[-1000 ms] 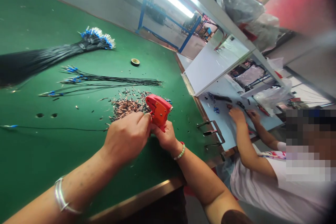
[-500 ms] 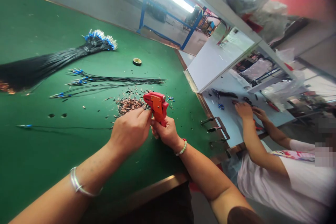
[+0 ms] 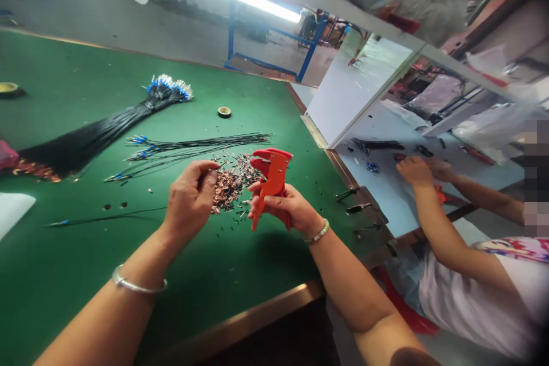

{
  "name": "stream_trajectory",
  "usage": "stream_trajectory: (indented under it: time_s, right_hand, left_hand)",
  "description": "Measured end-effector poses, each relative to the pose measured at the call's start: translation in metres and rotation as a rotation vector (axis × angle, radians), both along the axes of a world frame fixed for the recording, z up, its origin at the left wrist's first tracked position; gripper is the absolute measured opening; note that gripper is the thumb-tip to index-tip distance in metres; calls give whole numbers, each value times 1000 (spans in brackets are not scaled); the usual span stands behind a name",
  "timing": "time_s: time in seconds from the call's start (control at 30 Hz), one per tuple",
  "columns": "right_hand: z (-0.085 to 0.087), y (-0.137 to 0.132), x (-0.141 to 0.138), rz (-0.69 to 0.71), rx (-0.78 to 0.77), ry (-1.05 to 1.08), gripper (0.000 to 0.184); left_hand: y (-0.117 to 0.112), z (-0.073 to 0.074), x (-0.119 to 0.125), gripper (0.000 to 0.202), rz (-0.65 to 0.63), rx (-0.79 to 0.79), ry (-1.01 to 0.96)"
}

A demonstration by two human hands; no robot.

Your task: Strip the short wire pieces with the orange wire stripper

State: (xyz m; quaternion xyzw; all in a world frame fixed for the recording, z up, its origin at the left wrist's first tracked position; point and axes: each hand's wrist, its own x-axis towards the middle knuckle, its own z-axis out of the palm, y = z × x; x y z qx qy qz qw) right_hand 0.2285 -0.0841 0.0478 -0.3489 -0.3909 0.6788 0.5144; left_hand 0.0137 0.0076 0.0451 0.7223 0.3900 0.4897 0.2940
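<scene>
My right hand (image 3: 295,211) is wrapped round the handles of a red and orange wire stripper (image 3: 277,174), whose head points up and to the left. Pinched in the fingers of my left hand (image 3: 191,191) is a thin black wire (image 3: 128,214), trailing left over the green table to its blue and silver terminal. A gap separates this hand from the tool. Between and behind both hands lies a pile of copper and black wire scraps (image 3: 229,189). Several loose terminal wires (image 3: 193,143) lie just beyond, and a large tied bundle of black wires (image 3: 107,126) rests farther left.
Rolls of tape (image 3: 224,112) lie on the green table (image 3: 86,280), one at the far left edge. Clamp-like metal parts (image 3: 358,207) sit at its right edge. At a pale table (image 3: 386,183) to the right, a co-worker's hands (image 3: 414,171) are at work.
My left hand has drawn back left from the wire stripper with the wire. The stripper has moved a little right in my right hand. The view has shifted, showing more of the table's left side.
</scene>
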Motion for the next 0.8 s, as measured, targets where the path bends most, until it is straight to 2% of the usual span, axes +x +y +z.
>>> stream_trajectory:
  time_s: [0.17,0.43,0.8]
  right_hand:
    - [-1,-3,-10,114,-31,37,51]
    - [-7,-1,-11,172,4,-63,55]
    - [-12,1,-11,119,17,-152,48]
  left_hand:
    - [-3,3,1,12,-68,42,-86]
    - [-6,8,4,9,-163,175,-3]
    - [-8,12,1,12,-198,131,49]
